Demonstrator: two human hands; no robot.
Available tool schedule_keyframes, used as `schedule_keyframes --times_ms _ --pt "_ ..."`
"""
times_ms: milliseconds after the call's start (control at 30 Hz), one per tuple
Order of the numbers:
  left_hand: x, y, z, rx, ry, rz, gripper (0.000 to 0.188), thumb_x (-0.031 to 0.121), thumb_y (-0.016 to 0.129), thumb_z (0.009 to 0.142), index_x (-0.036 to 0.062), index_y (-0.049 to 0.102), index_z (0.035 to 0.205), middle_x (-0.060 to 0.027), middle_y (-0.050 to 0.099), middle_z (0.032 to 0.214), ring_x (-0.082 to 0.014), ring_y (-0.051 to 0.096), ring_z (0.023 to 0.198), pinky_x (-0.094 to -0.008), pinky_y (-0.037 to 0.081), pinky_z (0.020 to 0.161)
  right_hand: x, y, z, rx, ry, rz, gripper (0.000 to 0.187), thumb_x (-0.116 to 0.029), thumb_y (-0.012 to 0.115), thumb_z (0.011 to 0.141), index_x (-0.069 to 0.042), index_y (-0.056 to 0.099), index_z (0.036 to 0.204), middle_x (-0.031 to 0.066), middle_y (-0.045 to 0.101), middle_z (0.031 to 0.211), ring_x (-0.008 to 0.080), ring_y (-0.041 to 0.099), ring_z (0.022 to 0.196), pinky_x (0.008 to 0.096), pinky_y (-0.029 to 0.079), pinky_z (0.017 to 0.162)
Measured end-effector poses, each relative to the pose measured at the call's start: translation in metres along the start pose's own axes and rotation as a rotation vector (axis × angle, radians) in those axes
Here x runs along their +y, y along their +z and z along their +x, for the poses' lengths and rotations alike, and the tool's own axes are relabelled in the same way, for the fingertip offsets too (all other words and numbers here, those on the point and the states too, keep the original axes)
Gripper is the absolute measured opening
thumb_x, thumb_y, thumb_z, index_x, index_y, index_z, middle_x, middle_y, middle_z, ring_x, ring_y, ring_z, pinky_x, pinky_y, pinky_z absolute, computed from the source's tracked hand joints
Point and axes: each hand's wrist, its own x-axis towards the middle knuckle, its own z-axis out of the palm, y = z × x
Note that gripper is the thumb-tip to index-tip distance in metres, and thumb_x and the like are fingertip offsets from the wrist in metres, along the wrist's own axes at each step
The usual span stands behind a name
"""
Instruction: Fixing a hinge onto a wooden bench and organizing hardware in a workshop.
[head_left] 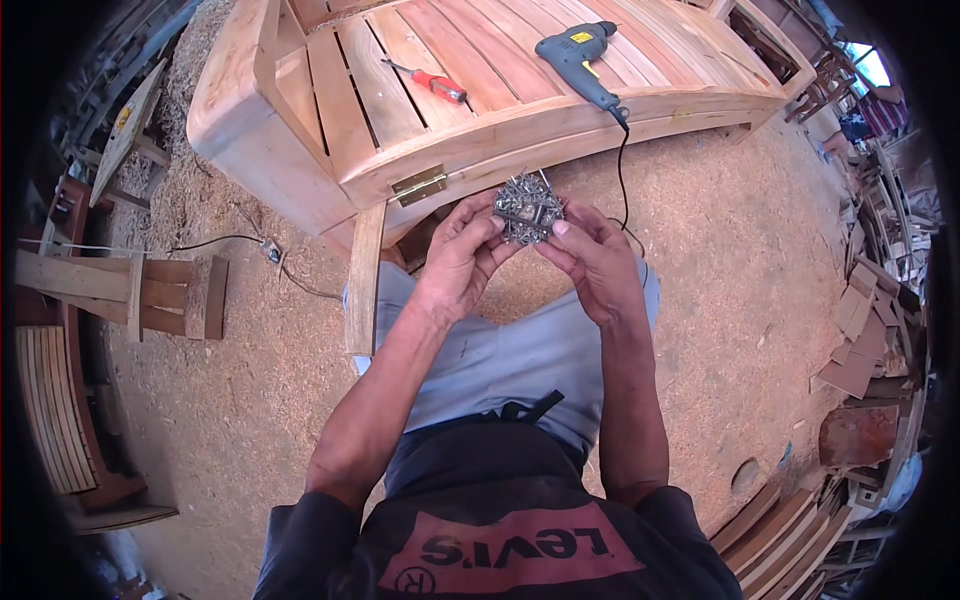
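Between my two hands is a clump of small metal screws (528,208), with darker bar-like pieces among them. My left hand (465,250) grips its left side, thumb on top. On the right side, the fingers and thumb of my right hand (598,262) close on the same clump. Just beyond my hands stands a slatted wooden bench (440,145). A brass hinge (420,186) is set on its front rail, with a wooden strip (366,285) hanging below. On the slats lie a red-handled screwdriver (430,82) and a blue-grey power drill (580,62).
A black cord (622,175) drops from the drill to the sawdust-covered floor (720,330). Another cord with a connector (270,250) lies at left, near a wooden frame (150,290). Scrap boards (865,330) pile up at right. Curved planks (785,540) lie lower right.
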Motion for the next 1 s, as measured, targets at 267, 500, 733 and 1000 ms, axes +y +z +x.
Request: schedule_keyframes --times_ms 267,500,733,1000 --pt "0.005 -0.025 0.004 -0.005 -0.068 0.009 0.034 0.005 0.056 0.105 -0.0034 0.059 0.138 -0.0137 0.068 0.135 -0.0251 0.070 0.124 -0.0431 0.058 0.113 0.019 -0.006 0.009 0.013 0.036 -0.009 0.043 0.002 0.072 0.100 0.008 0.056 0.140 0.0194 0.068 0.135 0.0277 0.074 0.117 0.0405 0.068 0.098" --pt "0.025 -0.036 0.016 0.057 -0.200 0.299 0.034 0.014 0.060 0.107 -0.0011 0.062 0.137 -0.0144 0.069 0.131 -0.0252 0.069 0.126 -0.0463 0.055 0.118 0.025 0.000 0.023 0.041 0.147 0.131 0.038 -0.006 0.074 0.101 0.006 0.061 0.135 0.0196 0.071 0.127 0.0291 0.075 0.115 0.0411 0.067 0.099" --pt "0.032 -0.021 0.021 0.053 -0.199 0.268 0.032 0.023 0.064 0.110 0.0016 0.065 0.134 -0.0154 0.073 0.129 -0.0257 0.074 0.118 -0.0411 0.062 0.107 0.033 -0.006 0.037 -0.031 0.234 0.278 0.041 -0.022 0.075 0.103 0.002 0.063 0.134 0.0204 0.073 0.125 0.0302 0.075 0.113 0.0428 0.064 0.103" --pt "0.048 -0.013 0.027 0.104 -0.291 0.321 0.031 0.024 0.067 0.108 0.0004 0.069 0.130 -0.0138 0.076 0.119 -0.0220 0.078 0.104 -0.0323 0.067 0.087 0.029 -0.005 0.038 -0.094 0.332 0.323 0.050 -0.031 0.078 0.102 -0.002 0.062 0.139 0.0207 0.073 0.124 0.0329 0.074 0.116 0.0490 0.060 0.108"
